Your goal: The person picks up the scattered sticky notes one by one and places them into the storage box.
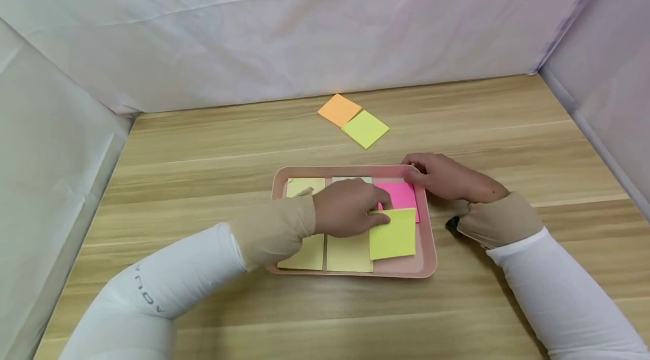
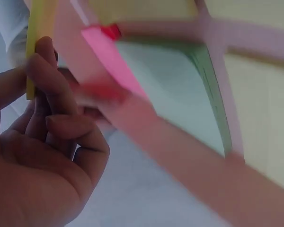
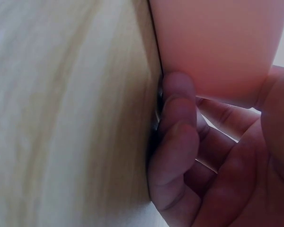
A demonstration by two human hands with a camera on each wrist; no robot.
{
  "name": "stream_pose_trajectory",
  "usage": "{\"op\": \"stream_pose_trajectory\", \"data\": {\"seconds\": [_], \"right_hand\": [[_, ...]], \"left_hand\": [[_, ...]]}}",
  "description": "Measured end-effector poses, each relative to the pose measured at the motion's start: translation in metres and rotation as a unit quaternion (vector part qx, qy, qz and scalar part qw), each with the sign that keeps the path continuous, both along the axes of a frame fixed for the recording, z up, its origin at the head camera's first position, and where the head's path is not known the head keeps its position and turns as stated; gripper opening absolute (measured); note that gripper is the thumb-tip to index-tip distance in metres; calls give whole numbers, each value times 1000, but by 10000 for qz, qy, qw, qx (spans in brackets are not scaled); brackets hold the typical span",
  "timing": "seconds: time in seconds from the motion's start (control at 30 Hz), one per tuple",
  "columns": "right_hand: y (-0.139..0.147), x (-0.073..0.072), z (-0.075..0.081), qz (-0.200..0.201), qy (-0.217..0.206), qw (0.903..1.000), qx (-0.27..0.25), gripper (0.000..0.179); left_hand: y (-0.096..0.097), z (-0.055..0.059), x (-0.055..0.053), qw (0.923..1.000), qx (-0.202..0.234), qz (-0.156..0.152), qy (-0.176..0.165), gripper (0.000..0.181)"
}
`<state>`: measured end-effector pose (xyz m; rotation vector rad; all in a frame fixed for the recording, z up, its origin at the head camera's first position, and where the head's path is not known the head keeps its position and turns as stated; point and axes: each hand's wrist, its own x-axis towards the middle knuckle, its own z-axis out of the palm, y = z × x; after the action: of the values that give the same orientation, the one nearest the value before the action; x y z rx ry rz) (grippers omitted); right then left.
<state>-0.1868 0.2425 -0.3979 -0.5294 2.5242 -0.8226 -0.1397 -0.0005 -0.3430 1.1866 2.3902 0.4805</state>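
Near the front right of a pink tray (image 1: 429, 253), my left hand (image 1: 347, 207) pinches a bright yellow sticky note pad (image 1: 393, 236) by its upper left edge. In the left wrist view, thumb and fingertips grip the pad (image 2: 34, 28), seen edge-on. My right hand (image 1: 447, 176) holds the tray's back right corner; in the right wrist view its fingers curl against the tray's outer wall (image 3: 217, 52). Inside lie a hot pink pad (image 1: 401, 195), a pale green pad (image 2: 175, 90) and several pale yellow pads (image 1: 350, 253). My left hand and forearm partly cover them.
Behind the tray, an orange pad (image 1: 337, 109) and a yellow-green pad (image 1: 365, 129) lie with edges touching on the wooden table (image 1: 213, 151). White cloth (image 1: 325, 27) screens the back and both sides.
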Motion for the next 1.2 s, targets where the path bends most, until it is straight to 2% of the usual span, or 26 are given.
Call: {"op": "stream_pose_trajectory", "data": {"seconds": [0.13,0.33,0.5,0.63,0.93,1.1,1.2], "right_hand": [[0,0,1,-8,-13,10000,-14,18],[0,1,3,63,12,9999,-105,19],[1,1,3,38,1,10000,-59,19],[1,2,3,14,-16,10000,-38,19],[2,1,0,0,82,10000,-50,19],[1,1,0,15,94,10000,-26,21],[0,1,0,15,62,10000,-17,22]], "left_hand": [[12,-8,5,9990,-283,-46,-356,10],[21,-15,9,9976,-596,-93,-347,9],[23,-17,12,9959,-875,-139,190,12],[25,-21,14,9906,-1160,-208,698,17],[31,-28,16,9783,-1506,-301,1388,28],[32,-27,16,9729,-1525,-310,1708,32],[31,-26,15,9724,-1463,-274,1798,31]]}}
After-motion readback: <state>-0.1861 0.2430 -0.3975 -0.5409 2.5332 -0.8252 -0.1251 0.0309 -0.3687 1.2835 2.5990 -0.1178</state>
